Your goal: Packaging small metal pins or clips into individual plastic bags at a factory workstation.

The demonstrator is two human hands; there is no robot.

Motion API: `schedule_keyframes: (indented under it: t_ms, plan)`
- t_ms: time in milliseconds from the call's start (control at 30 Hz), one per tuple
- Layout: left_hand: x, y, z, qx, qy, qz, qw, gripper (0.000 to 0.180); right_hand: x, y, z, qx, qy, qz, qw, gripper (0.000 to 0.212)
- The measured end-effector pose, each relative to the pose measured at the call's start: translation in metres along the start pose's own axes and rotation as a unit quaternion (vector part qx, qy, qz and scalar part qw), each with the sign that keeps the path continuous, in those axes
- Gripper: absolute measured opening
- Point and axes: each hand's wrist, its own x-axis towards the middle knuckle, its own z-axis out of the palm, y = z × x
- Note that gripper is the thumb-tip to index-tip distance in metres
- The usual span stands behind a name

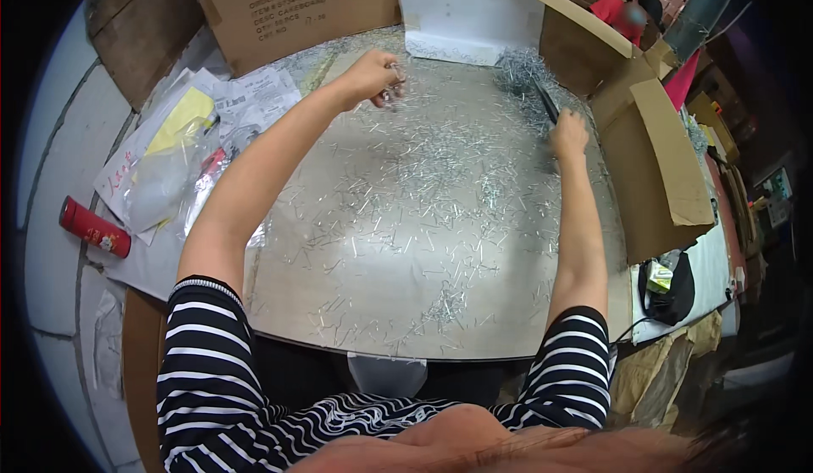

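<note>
Many thin, silvery bent wire pieces [449,164] lie scattered over the board-like tabletop [339,304]. A denser heap of wire pieces [523,79] sits at the far right, against the cardboard. My right hand [569,137] grips a long, dark, narrow tool [547,100]; its far end reaches into that heap, and its exact kind is unclear. Over the far left of the tabletop, my left hand [375,79] is closed with curled fingers. Shiny bits like the wire pieces show at its fingertips, partly hidden by the fingers.
A large cardboard box [305,16] stands at the back left, beside a white sheet [470,20]. Cardboard flaps [648,164] wall the right side. Papers and clear plastic [169,181] lie left, near a red flask [95,227]. A person in red [618,16] is beyond.
</note>
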Motion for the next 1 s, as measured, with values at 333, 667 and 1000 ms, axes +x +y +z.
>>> schedule_keyframes:
  t_ms: [333,667,1000]
  plan:
    - [-0.082,0.062,0.036,0.004,-0.089,-0.016,0.996,0.030,-0.126,-0.163,-0.158,0.875,-0.343,0.161,0.300,0.036]
    - [-0.365,0.033,0.037,-0.135,0.253,0.067,0.956,0.018,-0.161,-0.145,-0.115,0.788,-0.328,0.307,0.421,0.030]
    - [-0.546,-0.060,0.097,-0.145,0.312,-0.056,0.937,0.013,-0.178,-0.160,-0.148,0.759,-0.294,0.315,0.488,0.027]
